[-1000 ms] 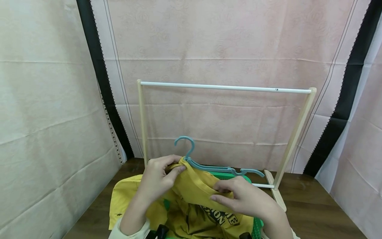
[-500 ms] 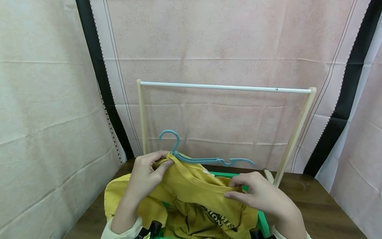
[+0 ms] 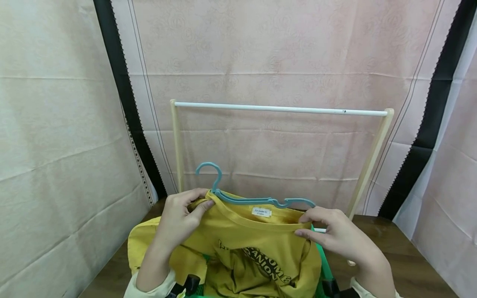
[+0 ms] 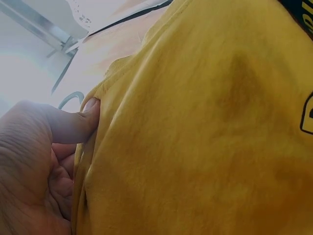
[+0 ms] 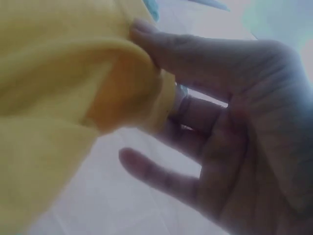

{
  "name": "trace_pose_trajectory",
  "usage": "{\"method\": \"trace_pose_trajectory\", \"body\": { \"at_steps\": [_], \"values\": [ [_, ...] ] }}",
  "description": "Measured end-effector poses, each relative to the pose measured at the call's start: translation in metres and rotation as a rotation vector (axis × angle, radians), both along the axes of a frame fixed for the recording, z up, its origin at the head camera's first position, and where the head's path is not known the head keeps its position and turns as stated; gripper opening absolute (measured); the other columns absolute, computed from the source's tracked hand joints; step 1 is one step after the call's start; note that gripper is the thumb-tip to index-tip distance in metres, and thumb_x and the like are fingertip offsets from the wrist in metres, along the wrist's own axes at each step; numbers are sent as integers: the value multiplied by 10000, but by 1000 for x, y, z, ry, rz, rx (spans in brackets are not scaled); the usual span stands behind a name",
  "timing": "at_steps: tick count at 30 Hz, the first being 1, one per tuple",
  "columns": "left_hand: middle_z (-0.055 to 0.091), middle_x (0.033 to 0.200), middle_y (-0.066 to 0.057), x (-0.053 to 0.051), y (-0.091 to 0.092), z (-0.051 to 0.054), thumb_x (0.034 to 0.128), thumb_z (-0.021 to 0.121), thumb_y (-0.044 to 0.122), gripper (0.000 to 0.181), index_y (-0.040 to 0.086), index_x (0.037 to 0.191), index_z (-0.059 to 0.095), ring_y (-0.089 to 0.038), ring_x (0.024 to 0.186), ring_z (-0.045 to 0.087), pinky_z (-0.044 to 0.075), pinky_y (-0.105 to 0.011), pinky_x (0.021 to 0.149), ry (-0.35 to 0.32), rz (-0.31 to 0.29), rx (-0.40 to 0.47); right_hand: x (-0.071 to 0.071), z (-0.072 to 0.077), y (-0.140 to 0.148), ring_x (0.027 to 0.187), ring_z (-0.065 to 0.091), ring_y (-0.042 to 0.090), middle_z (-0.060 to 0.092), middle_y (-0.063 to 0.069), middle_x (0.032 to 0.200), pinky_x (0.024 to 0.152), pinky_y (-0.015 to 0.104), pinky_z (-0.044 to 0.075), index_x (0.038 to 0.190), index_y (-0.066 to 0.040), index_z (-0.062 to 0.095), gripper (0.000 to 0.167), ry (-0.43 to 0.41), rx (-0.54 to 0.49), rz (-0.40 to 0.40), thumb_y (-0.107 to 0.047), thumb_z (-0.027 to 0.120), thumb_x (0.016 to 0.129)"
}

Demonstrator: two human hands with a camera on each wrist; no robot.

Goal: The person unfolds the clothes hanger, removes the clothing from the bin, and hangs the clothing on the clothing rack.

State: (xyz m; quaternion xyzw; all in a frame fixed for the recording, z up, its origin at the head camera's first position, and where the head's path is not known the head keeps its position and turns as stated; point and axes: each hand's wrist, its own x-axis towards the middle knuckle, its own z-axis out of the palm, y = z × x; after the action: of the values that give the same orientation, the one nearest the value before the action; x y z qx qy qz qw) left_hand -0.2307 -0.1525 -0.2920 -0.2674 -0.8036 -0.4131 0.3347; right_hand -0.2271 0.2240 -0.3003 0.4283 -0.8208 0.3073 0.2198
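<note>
A yellow T-shirt (image 3: 261,240) with dark printed letters and a white neck label (image 3: 261,212) spreads between my hands. My left hand (image 3: 181,215) pinches it at the left of the neckline, thumb in front, as the left wrist view also shows. A blue clothes hanger (image 3: 257,201) has its left part hidden at the shirt's left shoulder. Its hook (image 3: 210,166) stands up, and its right arm shows behind the neck opening. My right hand (image 3: 337,231) pinches the right of the neckline, just below the hanger's right tip. In the right wrist view, the shirt (image 5: 63,88) lies between thumb and fingers.
Behind the shirt stands a rack with a white top bar (image 3: 279,109) and pale wooden posts (image 3: 370,165). A green basket (image 3: 325,265) is partly covered by the shirt. All stand on a brown wooden table (image 3: 402,265), with fabric walls around it.
My right hand has moved right along the neckline, stretching it wide and baring the label. My left hand has moved left with the hanger and shirt.
</note>
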Motion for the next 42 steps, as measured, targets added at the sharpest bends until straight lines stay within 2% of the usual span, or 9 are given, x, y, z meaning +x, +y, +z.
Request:
{"method": "trace_pose_trajectory", "body": {
  "at_steps": [4, 8, 16, 21, 28, 32, 36, 39, 42],
  "values": [
    [709, 889, 154, 0, 0, 0, 912, 763, 149, 153, 250, 1025, 770, -62, 606, 559, 475, -265, 534, 2, 6, -9, 0, 2, 9, 837, 642, 49, 695, -130, 940, 690, 232, 542, 1011, -260, 717, 238, -29, -25, 9, -77, 783, 873],
    [728, 923, 143, 0, 0, 0, 911, 766, 162, 137, 256, 1010, 774, -43, 703, 626, 517, -268, 603, 4, -1, -25, 2, 4, 18, 825, 621, 33, 691, -150, 927, 708, 214, 517, 1000, -281, 723, 275, -10, -40, -3, -50, 784, 863],
    [723, 968, 180, 0, 0, 0, 908, 764, 142, 155, 265, 1003, 771, -38, 815, 678, 551, -285, 679, -28, -69, -88, 3, 5, 26, 817, 603, 23, 703, -156, 920, 684, 198, 465, 992, -291, 742, 299, 28, -56, -43, -39, 799, 841],
    [717, 952, 167, 1, 3, 0, 932, 746, 218, 96, 262, 1016, 763, -24, 798, 663, 545, -282, 676, -44, -87, -126, 1, 5, 23, 793, 588, 13, 688, -143, 920, 682, 183, 464, 983, -271, 739, 371, 86, -77, -27, 39, 814, 794],
    [720, 945, 171, 1, 12, -2, 930, 750, 225, 112, 312, 1001, 753, -24, 685, 607, 511, -263, 611, -72, -123, -179, 2, 13, 1, 762, 577, 68, 693, -27, 895, 634, 159, 459, 963, -145, 737, 456, 277, -172, 89, 211, 781, 681],
    [704, 919, 206, 1, 20, -4, 910, 771, 212, 130, 312, 991, 753, -12, 606, 526, 467, -246, 563, -68, -118, -227, 11, 25, -21, 774, 605, 107, 703, 14, 887, 655, 168, 478, 944, -91, 735, 381, 329, -212, 145, 206, 761, 707],
    [691, 905, 219, 1, 25, -5, 895, 783, 177, 150, 296, 981, 752, -2, 552, 427, 409, -225, 513, -38, -135, -231, 7, 22, -32, 793, 616, 115, 703, 13, 899, 672, 159, 484, 961, -91, 738, 312, 365, -223, 164, 139, 777, 754],
    [705, 913, 188, 1, 27, -6, 898, 780, 167, 150, 290, 978, 752, -5, 562, 437, 407, -223, 511, -22, -163, -209, -2, 12, -35, 826, 626, 82, 703, -41, 943, 699, 151, 493, 1006, -154, 739, 329, 332, -178, 129, 81, 794, 783],
    [718, 922, 154, 0, 27, -6, 908, 769, 170, 142, 291, 979, 748, -20, 605, 496, 436, -233, 535, -20, -177, -191, -5, 5, -35, 866, 638, 38, 700, -91, 1008, 712, 160, 509, 1071, -221, 716, 324, 204, -92, 93, 5, 781, 848]
  ]
}}
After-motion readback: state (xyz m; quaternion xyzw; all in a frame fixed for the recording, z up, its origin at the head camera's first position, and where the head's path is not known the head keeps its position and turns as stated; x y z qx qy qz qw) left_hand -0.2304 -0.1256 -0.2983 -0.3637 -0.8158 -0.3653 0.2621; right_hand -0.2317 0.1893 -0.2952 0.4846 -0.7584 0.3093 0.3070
